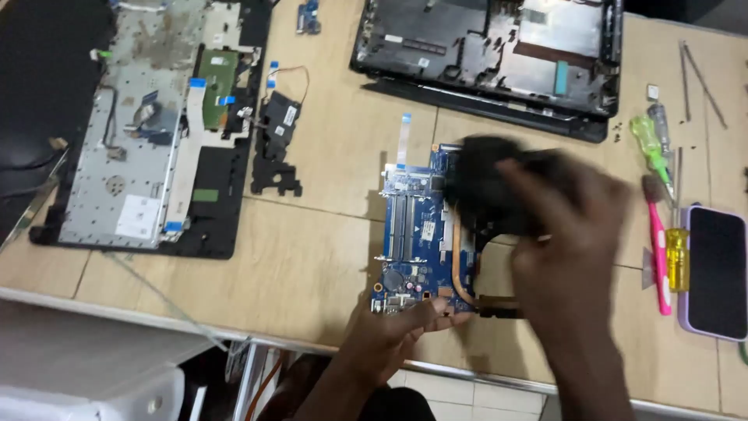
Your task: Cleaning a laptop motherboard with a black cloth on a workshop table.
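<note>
Blue board (417, 234) lies flat on the worktop (312, 249), long axis running away from the person. Left hand (389, 339) pinches its near edge. Right hand (565, 257), blurred, grips a black fan (487, 187) over the board's right side. Screwdrivers (662, 210) and phone (715, 269) lie right; laptop shell (499, 54) lies beyond.

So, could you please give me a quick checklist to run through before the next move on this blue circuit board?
1. Left hand steadies the circuit board at its near edge: ok.
2. Right hand grips the black fan: cannot tell, blurred.
3. Copper pipe lies unbent: ok.
4. White ribbon cable lies free of both hands: ok.
5. Screwdrivers lie on the table beside the right hand: ok.
</note>
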